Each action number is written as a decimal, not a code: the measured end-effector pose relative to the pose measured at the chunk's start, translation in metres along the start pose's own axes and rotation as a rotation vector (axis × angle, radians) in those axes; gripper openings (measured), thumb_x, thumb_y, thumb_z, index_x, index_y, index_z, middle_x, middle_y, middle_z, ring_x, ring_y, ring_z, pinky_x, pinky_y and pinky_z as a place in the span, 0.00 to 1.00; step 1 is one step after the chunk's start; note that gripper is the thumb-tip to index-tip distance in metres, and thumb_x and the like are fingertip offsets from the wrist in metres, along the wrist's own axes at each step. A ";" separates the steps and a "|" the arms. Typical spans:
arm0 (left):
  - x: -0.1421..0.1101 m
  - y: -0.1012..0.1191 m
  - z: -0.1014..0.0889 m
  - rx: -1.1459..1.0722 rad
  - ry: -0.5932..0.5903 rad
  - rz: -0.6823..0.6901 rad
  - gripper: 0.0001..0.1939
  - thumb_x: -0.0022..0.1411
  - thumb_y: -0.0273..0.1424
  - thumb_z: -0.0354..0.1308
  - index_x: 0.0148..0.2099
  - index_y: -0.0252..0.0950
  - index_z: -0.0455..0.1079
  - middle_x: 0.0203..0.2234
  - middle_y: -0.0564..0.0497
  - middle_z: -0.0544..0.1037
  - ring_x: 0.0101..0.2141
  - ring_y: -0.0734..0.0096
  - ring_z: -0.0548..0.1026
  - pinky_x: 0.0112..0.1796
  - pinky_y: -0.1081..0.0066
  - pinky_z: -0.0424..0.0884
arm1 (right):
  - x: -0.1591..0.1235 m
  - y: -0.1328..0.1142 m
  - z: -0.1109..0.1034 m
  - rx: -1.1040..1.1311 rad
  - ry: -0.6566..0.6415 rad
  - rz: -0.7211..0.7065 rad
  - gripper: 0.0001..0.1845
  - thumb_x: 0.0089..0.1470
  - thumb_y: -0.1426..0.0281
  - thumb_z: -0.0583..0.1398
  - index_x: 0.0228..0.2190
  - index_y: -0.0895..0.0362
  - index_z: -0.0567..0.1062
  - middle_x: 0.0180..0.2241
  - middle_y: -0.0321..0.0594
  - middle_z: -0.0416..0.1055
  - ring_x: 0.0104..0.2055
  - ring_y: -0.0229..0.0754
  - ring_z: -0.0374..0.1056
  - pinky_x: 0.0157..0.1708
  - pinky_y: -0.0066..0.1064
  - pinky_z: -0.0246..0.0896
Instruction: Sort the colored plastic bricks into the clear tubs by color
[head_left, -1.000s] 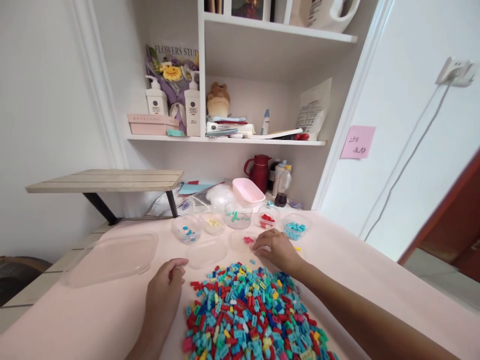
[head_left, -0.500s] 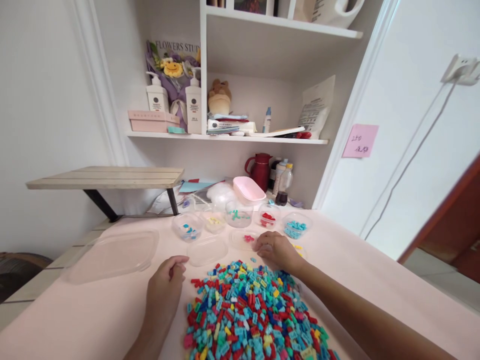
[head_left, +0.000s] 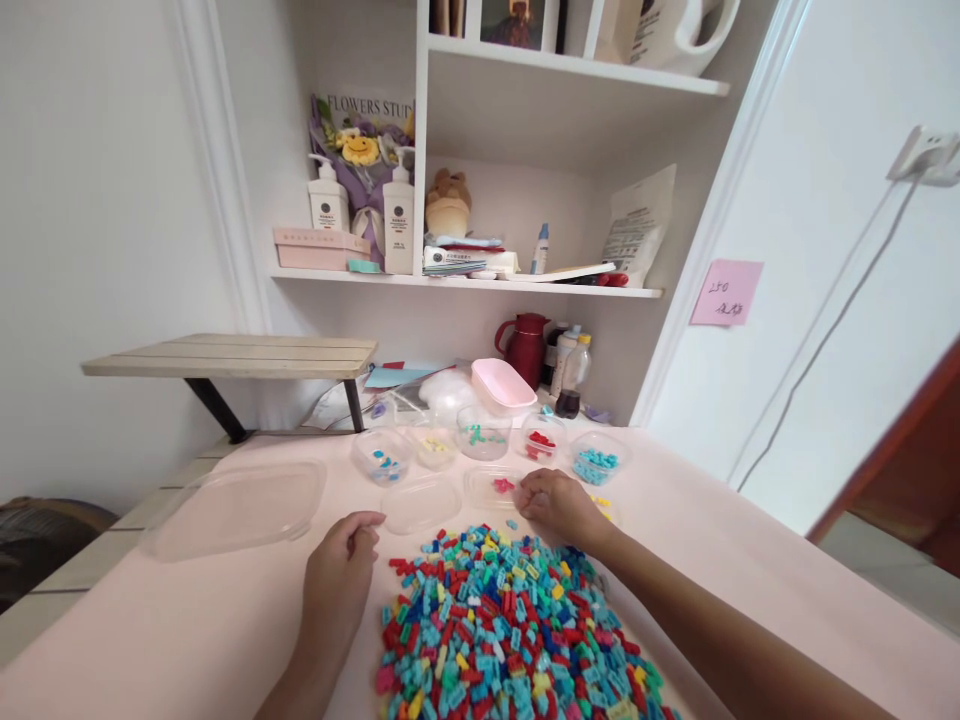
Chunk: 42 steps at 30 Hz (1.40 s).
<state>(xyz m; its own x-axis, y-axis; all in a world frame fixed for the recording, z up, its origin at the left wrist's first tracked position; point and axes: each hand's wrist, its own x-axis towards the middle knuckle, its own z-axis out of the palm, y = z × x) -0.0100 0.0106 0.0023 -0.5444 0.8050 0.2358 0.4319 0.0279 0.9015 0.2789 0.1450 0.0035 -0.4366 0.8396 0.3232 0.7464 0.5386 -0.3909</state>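
Observation:
A large pile of small coloured building bricks (head_left: 510,630) covers the middle front of the pink table. My left hand (head_left: 345,550) rests to the left of the pile, fingers curled in and no brick showing in it. A bare clear lid (head_left: 421,504) lies just beyond its fingertips. At the pile's far side, my right hand (head_left: 561,507) bends down with fingers together, beside a shallow clear tray (head_left: 480,488) with a few pink bricks (head_left: 503,486). Its fingertips are partly hidden, so what they pinch cannot be made out. One light-blue brick (head_left: 511,524) lies apart, near that hand.
Behind stand clear tubs with blue (head_left: 385,458), cream (head_left: 433,447), green (head_left: 480,435), red (head_left: 540,443) and turquoise bricks (head_left: 596,463). Yellow bricks (head_left: 601,503) show past my right wrist. A big clear lid (head_left: 240,507) lies left, under a small wooden shelf (head_left: 232,355). A red jug (head_left: 525,348) stands behind.
The whole view has shifted slightly down and to the right. Both hands keep nearly the same place and pose relative to the table; no brick has visibly moved.

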 end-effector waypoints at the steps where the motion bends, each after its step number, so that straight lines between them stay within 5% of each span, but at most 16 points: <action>1: 0.000 0.000 0.000 0.014 -0.008 0.017 0.16 0.52 0.36 0.48 0.35 0.40 0.77 0.26 0.51 0.78 0.26 0.65 0.75 0.30 0.68 0.69 | 0.000 0.001 0.001 0.007 0.000 0.000 0.07 0.43 0.74 0.61 0.24 0.51 0.79 0.37 0.38 0.78 0.41 0.47 0.70 0.43 0.34 0.62; 9: -0.003 -0.005 0.008 0.265 -0.184 0.189 0.26 0.52 0.19 0.46 0.43 0.46 0.78 0.31 0.52 0.73 0.33 0.70 0.73 0.36 0.73 0.65 | -0.002 0.011 0.011 0.053 0.027 -0.008 0.07 0.45 0.70 0.59 0.25 0.52 0.79 0.41 0.39 0.76 0.44 0.48 0.69 0.45 0.36 0.61; 23: -0.006 0.004 0.008 0.489 -0.250 0.200 0.23 0.59 0.21 0.42 0.46 0.41 0.76 0.34 0.50 0.76 0.38 0.70 0.74 0.39 0.73 0.64 | -0.002 0.013 0.005 0.109 -0.013 -0.031 0.10 0.48 0.69 0.59 0.29 0.50 0.81 0.42 0.39 0.76 0.43 0.47 0.70 0.47 0.37 0.62; 27: -0.004 0.000 0.007 0.458 -0.238 0.194 0.22 0.59 0.22 0.42 0.44 0.41 0.76 0.36 0.51 0.77 0.39 0.70 0.74 0.40 0.73 0.65 | -0.002 0.011 -0.003 0.140 -0.036 -0.056 0.11 0.50 0.68 0.58 0.33 0.50 0.81 0.41 0.39 0.77 0.44 0.48 0.70 0.48 0.38 0.61; 35: 0.003 -0.009 0.008 0.354 -0.218 0.174 0.19 0.59 0.28 0.43 0.38 0.41 0.76 0.38 0.52 0.78 0.42 0.68 0.75 0.43 0.70 0.67 | 0.003 0.015 -0.032 0.130 0.190 0.103 0.13 0.51 0.66 0.56 0.36 0.53 0.78 0.42 0.42 0.76 0.43 0.48 0.70 0.45 0.38 0.62; 42: 0.007 -0.009 0.003 0.277 -0.184 0.136 0.18 0.55 0.34 0.44 0.37 0.41 0.76 0.39 0.51 0.79 0.42 0.63 0.75 0.44 0.67 0.68 | -0.040 0.042 -0.070 0.251 0.311 0.300 0.14 0.51 0.62 0.56 0.37 0.52 0.78 0.37 0.39 0.77 0.39 0.46 0.70 0.40 0.35 0.62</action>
<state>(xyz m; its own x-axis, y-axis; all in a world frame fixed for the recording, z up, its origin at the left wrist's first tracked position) -0.0151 0.0180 -0.0052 -0.3411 0.9049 0.2544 0.6838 0.0531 0.7278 0.3627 0.1298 0.0341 -0.0221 0.9200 0.3912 0.6552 0.3088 -0.6894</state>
